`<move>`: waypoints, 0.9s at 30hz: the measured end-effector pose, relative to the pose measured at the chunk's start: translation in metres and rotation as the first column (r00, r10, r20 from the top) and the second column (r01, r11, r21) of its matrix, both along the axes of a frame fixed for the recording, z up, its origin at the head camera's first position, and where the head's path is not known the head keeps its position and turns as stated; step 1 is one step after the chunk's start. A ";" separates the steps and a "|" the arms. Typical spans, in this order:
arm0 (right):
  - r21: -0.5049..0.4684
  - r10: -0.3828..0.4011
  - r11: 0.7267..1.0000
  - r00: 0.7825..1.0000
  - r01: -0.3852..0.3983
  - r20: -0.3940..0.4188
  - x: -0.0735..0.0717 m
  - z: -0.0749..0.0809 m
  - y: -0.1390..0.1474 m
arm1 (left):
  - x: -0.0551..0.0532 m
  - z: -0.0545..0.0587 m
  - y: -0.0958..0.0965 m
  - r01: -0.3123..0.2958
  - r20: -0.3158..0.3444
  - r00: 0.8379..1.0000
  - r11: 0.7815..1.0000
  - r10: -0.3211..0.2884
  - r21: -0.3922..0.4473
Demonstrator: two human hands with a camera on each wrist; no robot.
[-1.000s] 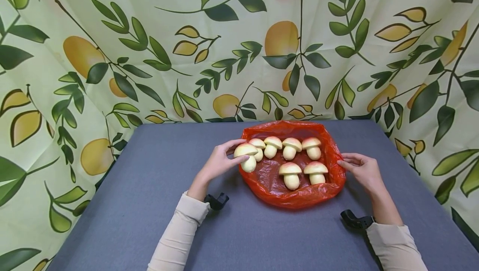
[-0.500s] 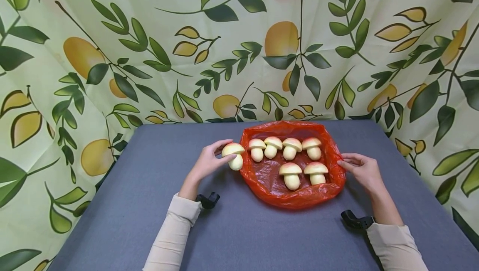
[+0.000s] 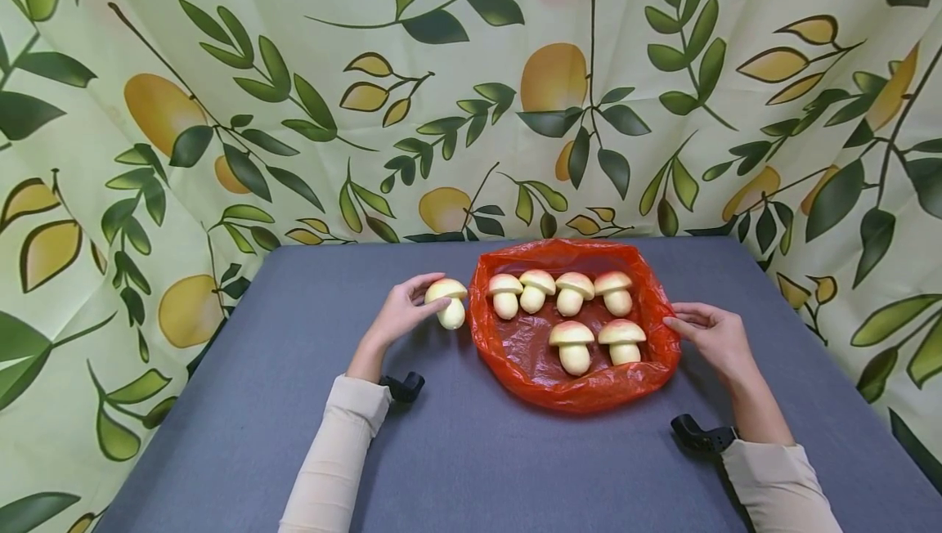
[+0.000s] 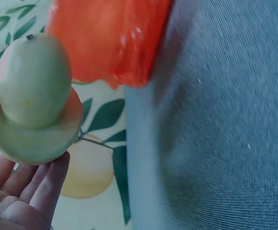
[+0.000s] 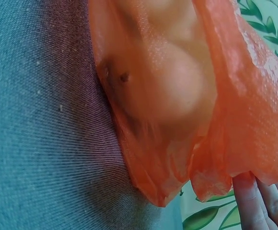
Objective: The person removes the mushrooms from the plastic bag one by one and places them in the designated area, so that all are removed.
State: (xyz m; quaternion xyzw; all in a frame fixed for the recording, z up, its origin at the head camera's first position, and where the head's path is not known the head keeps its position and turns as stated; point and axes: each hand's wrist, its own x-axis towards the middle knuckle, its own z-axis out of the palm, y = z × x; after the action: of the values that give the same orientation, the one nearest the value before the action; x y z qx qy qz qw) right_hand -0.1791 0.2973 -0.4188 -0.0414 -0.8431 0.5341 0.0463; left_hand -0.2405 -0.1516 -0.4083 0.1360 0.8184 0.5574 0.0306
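Pinching the red bag (image 3: 577, 396) at its right rim with the right hand (image 3: 712, 337): liable, with any tug, to drag film and jostle the front pair of mushrooms (image 3: 573, 346) inside. Just beside the bag's left side, holding a single mushroom (image 3: 452, 315) between thumb and fingers of the left hand (image 3: 399, 310) (smooth, rounded cap, so perhaps easily dropped or knocked against the rim). Along the bag's far wall, a row of four mushrooms (image 3: 573, 284), likely to roll with any sagging. Beyond the bag, leaf-patterned cloth (image 3: 471, 141).

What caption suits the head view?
Left hand holds a mushroom beside the red bag; right hand pinches its rim.
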 end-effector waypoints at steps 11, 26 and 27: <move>-0.052 0.014 0.999 1.000 -0.015 -0.026 0.002 -0.001 0.002 | -0.025 -0.015 -0.007 0.020 0.035 0.999 0.999 -0.019 -0.032; -0.022 -0.003 1.000 1.000 0.003 -0.009 0.001 0.000 0.002 | -0.048 -0.030 -0.013 0.012 0.146 0.989 0.996 0.001 -0.088; -0.018 -0.003 1.000 1.000 0.003 -0.010 0.001 0.000 0.001 | -0.049 -0.030 -0.013 0.009 0.152 0.988 0.996 0.005 -0.088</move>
State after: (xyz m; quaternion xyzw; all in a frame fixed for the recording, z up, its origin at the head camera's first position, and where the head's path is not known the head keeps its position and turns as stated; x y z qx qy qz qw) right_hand -0.1779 0.2988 -0.4184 -0.0404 -0.8379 0.5419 0.0507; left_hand -0.2891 -0.1647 -0.4382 0.0923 0.8375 0.5293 0.0996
